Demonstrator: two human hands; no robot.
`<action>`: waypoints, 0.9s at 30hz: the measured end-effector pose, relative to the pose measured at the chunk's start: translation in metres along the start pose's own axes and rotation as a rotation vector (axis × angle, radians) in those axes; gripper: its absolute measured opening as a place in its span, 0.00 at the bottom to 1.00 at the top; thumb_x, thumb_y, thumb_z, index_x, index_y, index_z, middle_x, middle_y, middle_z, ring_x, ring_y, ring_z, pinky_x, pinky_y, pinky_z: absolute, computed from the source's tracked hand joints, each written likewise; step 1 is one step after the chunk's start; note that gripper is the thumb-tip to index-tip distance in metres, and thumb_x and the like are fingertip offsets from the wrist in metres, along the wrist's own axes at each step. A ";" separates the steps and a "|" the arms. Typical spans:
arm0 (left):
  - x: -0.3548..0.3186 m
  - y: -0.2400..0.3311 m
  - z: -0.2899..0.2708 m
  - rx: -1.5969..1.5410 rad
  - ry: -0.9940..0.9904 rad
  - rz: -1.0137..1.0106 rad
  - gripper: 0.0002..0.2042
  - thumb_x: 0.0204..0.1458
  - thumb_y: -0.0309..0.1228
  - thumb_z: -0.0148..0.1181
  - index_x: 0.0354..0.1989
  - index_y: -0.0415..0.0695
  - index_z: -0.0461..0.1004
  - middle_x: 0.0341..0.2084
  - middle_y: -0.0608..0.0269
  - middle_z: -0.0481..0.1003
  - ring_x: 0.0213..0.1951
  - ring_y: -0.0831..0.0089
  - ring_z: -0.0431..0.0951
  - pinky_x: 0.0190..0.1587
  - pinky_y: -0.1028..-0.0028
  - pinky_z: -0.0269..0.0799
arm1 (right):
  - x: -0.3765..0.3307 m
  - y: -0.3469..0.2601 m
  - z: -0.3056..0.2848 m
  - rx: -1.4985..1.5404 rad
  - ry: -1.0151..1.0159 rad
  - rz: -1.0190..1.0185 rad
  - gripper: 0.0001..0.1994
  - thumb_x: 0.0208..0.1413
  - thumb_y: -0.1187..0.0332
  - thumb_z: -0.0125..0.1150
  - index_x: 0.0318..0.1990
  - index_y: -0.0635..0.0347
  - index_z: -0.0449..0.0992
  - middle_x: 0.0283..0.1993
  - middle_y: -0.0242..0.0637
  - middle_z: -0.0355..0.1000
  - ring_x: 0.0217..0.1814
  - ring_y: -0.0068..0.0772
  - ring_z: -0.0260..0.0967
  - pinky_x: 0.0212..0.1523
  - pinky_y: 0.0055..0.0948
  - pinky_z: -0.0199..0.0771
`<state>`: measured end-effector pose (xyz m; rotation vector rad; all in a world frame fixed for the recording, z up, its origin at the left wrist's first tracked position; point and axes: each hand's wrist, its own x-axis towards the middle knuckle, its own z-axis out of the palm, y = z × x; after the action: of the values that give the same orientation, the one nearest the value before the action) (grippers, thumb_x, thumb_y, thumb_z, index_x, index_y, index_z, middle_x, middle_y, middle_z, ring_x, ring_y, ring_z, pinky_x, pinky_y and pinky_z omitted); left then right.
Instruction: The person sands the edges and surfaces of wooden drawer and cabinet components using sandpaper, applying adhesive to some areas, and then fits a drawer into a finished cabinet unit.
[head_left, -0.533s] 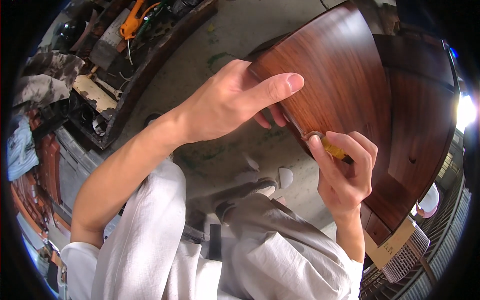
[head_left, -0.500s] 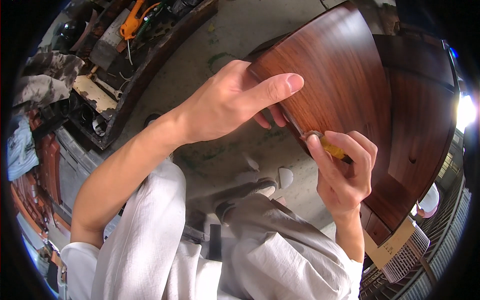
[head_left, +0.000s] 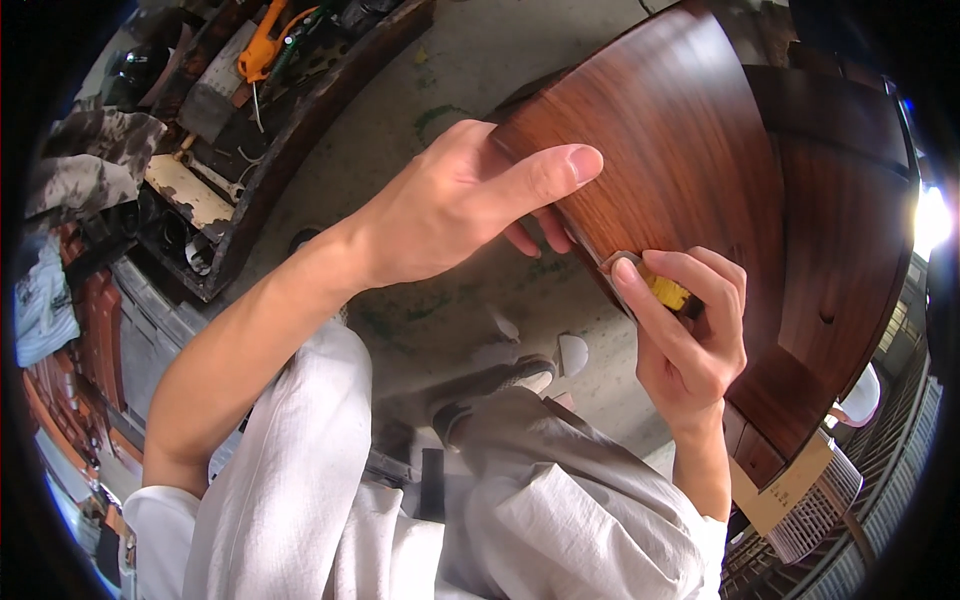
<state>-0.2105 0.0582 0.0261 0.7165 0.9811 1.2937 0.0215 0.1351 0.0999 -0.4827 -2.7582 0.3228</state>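
A glossy dark brown wooden panel (head_left: 660,130), part of a piece of furniture, rises in front of me at the right. My left hand (head_left: 470,200) grips its near left edge, the thumb over the face and the other fingers behind. Farther down the same edge, my right hand (head_left: 695,330) pinches a small yellow tool (head_left: 667,292) with dark marks. A thin, pale tip of the tool meets the panel's edge beside my thumb. My fingers cover most of the tool, so its exact kind cannot be told.
More of the wooden furniture (head_left: 840,220) extends right. At upper left, a dark wooden tray (head_left: 330,95) holds an orange air blow gun (head_left: 262,45), a wrench and a stained cloth (head_left: 95,160). A white piece (head_left: 572,355) lies on the concrete floor. A cardboard piece (head_left: 790,490) is at lower right.
My right hand has shifted slightly up along the panel's edge and tilted, so more of the yellow tool shows. My left hand keeps its grip, nearly unmoved.
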 end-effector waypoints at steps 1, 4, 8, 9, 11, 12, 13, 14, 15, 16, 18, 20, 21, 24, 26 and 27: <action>0.000 0.000 0.000 -0.004 -0.003 -0.005 0.24 0.64 0.53 0.60 0.45 0.39 0.80 0.34 0.62 0.83 0.32 0.73 0.84 0.35 0.74 0.80 | 0.001 0.000 0.000 -0.005 -0.009 -0.004 0.28 0.32 0.81 0.73 0.48 0.51 0.88 0.48 0.36 0.76 0.45 0.41 0.71 0.45 0.35 0.76; 0.001 0.003 0.000 -0.011 -0.015 -0.019 0.24 0.64 0.52 0.60 0.45 0.39 0.80 0.35 0.62 0.83 0.32 0.73 0.84 0.35 0.74 0.80 | -0.003 -0.001 -0.003 -0.008 -0.009 0.018 0.28 0.32 0.80 0.73 0.48 0.51 0.87 0.48 0.37 0.76 0.45 0.41 0.71 0.45 0.36 0.76; -0.001 0.003 -0.001 0.006 -0.034 -0.015 0.22 0.67 0.48 0.57 0.48 0.37 0.79 0.37 0.58 0.84 0.35 0.67 0.85 0.35 0.70 0.82 | -0.001 0.000 -0.004 -0.012 -0.023 -0.002 0.28 0.32 0.80 0.73 0.49 0.50 0.87 0.48 0.37 0.76 0.45 0.42 0.71 0.47 0.36 0.76; -0.001 0.002 -0.001 0.014 -0.038 -0.009 0.22 0.68 0.47 0.55 0.49 0.37 0.79 0.38 0.55 0.84 0.36 0.65 0.86 0.35 0.69 0.83 | -0.005 0.000 -0.004 -0.009 -0.022 0.001 0.28 0.33 0.80 0.73 0.49 0.50 0.87 0.48 0.37 0.76 0.45 0.42 0.71 0.47 0.37 0.76; -0.001 0.002 -0.001 0.007 -0.038 -0.010 0.22 0.68 0.47 0.55 0.49 0.36 0.79 0.38 0.55 0.84 0.36 0.65 0.86 0.35 0.69 0.83 | -0.006 0.000 -0.004 0.006 -0.002 0.008 0.28 0.33 0.80 0.73 0.49 0.50 0.87 0.48 0.37 0.76 0.45 0.41 0.71 0.47 0.37 0.76; 0.000 0.002 -0.001 0.003 -0.037 -0.012 0.22 0.68 0.47 0.56 0.48 0.36 0.79 0.38 0.55 0.84 0.36 0.65 0.86 0.35 0.69 0.83 | -0.005 0.001 -0.004 0.020 0.018 0.011 0.28 0.33 0.80 0.73 0.49 0.50 0.87 0.48 0.37 0.76 0.45 0.41 0.71 0.47 0.37 0.76; -0.001 0.001 0.000 -0.003 -0.031 -0.004 0.23 0.68 0.48 0.56 0.48 0.36 0.79 0.37 0.55 0.84 0.36 0.65 0.86 0.35 0.69 0.83 | -0.005 0.001 -0.004 0.034 0.037 0.015 0.28 0.32 0.80 0.73 0.49 0.51 0.87 0.48 0.38 0.76 0.45 0.41 0.71 0.47 0.36 0.76; -0.001 0.001 0.001 -0.008 -0.024 0.004 0.23 0.67 0.49 0.56 0.48 0.36 0.79 0.37 0.55 0.84 0.36 0.65 0.86 0.35 0.69 0.83 | -0.003 0.001 -0.003 0.020 0.017 0.008 0.28 0.33 0.80 0.73 0.49 0.51 0.87 0.48 0.38 0.76 0.45 0.41 0.71 0.46 0.36 0.76; -0.001 0.000 0.001 -0.016 -0.021 0.010 0.24 0.67 0.49 0.56 0.48 0.36 0.79 0.37 0.55 0.84 0.35 0.65 0.86 0.35 0.69 0.83 | 0.000 0.000 -0.003 0.002 -0.005 0.005 0.27 0.34 0.81 0.73 0.49 0.51 0.87 0.48 0.38 0.76 0.45 0.41 0.71 0.46 0.36 0.76; -0.002 0.001 0.002 -0.022 -0.023 -0.005 0.23 0.67 0.49 0.57 0.48 0.36 0.79 0.37 0.55 0.84 0.36 0.65 0.86 0.35 0.70 0.83 | 0.002 0.000 -0.003 -0.015 -0.027 0.002 0.27 0.34 0.81 0.73 0.49 0.51 0.87 0.48 0.38 0.76 0.45 0.41 0.71 0.45 0.35 0.76; -0.002 0.002 0.002 -0.031 -0.022 -0.035 0.23 0.66 0.49 0.58 0.48 0.36 0.79 0.38 0.55 0.84 0.36 0.66 0.85 0.36 0.70 0.83 | -0.004 0.000 -0.008 -0.012 0.004 0.013 0.26 0.36 0.81 0.73 0.48 0.51 0.87 0.48 0.38 0.76 0.44 0.41 0.71 0.45 0.34 0.76; -0.005 0.004 0.002 -0.005 -0.085 -0.091 0.20 0.64 0.44 0.62 0.48 0.37 0.79 0.38 0.56 0.84 0.38 0.67 0.85 0.38 0.70 0.82 | -0.010 0.000 -0.012 -0.006 0.046 0.037 0.25 0.38 0.83 0.72 0.49 0.52 0.86 0.47 0.39 0.76 0.44 0.41 0.72 0.45 0.33 0.75; -0.008 0.005 0.003 0.009 -0.116 -0.118 0.18 0.63 0.42 0.64 0.48 0.37 0.79 0.39 0.56 0.84 0.39 0.67 0.85 0.39 0.70 0.82 | -0.013 -0.002 -0.014 0.021 0.087 0.072 0.23 0.41 0.85 0.70 0.48 0.55 0.86 0.46 0.41 0.77 0.43 0.41 0.73 0.44 0.33 0.76; -0.015 -0.002 0.021 0.135 -0.073 0.044 0.14 0.56 0.31 0.72 0.45 0.36 0.80 0.40 0.57 0.84 0.40 0.74 0.84 0.42 0.74 0.80 | -0.011 -0.004 -0.018 0.083 0.154 0.145 0.17 0.51 0.89 0.60 0.46 0.66 0.83 0.41 0.44 0.78 0.39 0.43 0.76 0.42 0.33 0.78; -0.016 0.001 0.028 0.136 -0.038 -0.022 0.14 0.57 0.31 0.71 0.45 0.34 0.81 0.39 0.57 0.84 0.39 0.75 0.83 0.42 0.75 0.80 | -0.020 -0.005 -0.017 0.167 0.178 0.236 0.16 0.52 0.89 0.55 0.46 0.70 0.81 0.37 0.45 0.78 0.35 0.39 0.75 0.37 0.30 0.77; -0.016 0.001 0.030 0.117 -0.013 -0.065 0.14 0.57 0.32 0.71 0.45 0.34 0.80 0.38 0.57 0.84 0.38 0.75 0.84 0.41 0.75 0.80 | -0.026 -0.008 -0.017 0.209 0.203 0.284 0.15 0.53 0.89 0.54 0.46 0.70 0.80 0.35 0.44 0.77 0.32 0.36 0.75 0.35 0.29 0.76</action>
<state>-0.1843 0.0454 0.0431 0.7755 1.0678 1.1808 0.0481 0.1208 0.1108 -0.8045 -2.4265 0.5884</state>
